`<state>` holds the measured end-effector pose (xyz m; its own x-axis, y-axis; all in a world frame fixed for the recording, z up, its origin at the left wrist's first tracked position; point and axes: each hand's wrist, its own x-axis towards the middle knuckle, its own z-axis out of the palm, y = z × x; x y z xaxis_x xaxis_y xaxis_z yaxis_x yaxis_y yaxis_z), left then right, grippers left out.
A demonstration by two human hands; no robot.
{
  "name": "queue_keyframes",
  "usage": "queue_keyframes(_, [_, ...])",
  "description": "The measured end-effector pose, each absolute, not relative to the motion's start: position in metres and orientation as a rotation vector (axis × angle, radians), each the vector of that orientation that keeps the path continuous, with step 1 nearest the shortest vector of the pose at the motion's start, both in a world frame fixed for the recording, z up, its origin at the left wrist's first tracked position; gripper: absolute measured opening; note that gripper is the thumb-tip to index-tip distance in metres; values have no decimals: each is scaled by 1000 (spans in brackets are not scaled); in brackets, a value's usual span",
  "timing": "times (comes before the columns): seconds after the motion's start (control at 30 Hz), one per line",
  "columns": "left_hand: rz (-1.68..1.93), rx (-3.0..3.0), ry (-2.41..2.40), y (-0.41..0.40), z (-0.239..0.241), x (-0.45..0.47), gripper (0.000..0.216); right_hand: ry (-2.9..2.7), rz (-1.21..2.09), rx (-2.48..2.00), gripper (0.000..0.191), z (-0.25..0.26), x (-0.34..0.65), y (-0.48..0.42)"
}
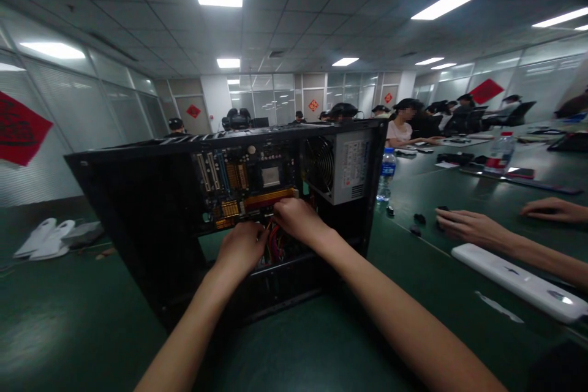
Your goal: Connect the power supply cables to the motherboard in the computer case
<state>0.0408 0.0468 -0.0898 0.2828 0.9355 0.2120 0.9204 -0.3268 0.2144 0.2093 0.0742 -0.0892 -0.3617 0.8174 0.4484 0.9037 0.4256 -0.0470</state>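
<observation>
A black computer case (128,220) lies before me with its open side towards me. Inside it are a motherboard (271,176) with orange memory slots (269,198) and a grey power supply (353,168) with a fan at the upper right. Red, yellow and dark cables (275,246) hang below the slots, between my hands. With curled fingers, my left hand (242,245) pinches at the left edge of these cables. My right hand (297,218) is closed at their upper end, just under the memory slots. Both sets of fingertips are partly hidden.
At the right, a co-worker's hands (473,226) rest on the green table (413,331), near a white power strip (514,282) and small black pieces (419,218). Water bottles (386,174) stand behind. White slipper-shaped items (50,239) lie at the left. Other people sit farther back.
</observation>
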Motion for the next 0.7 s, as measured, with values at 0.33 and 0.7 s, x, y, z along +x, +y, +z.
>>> queue_keyframes(0.33, [450,2493,1797,44,-88,43,30,-2318,-273,-1441,18,-91,207,85])
queue_keyframes(0.7, [438,2506,1803,46,-90,43,28,-2338,-267,-1495,24,-85,202,77])
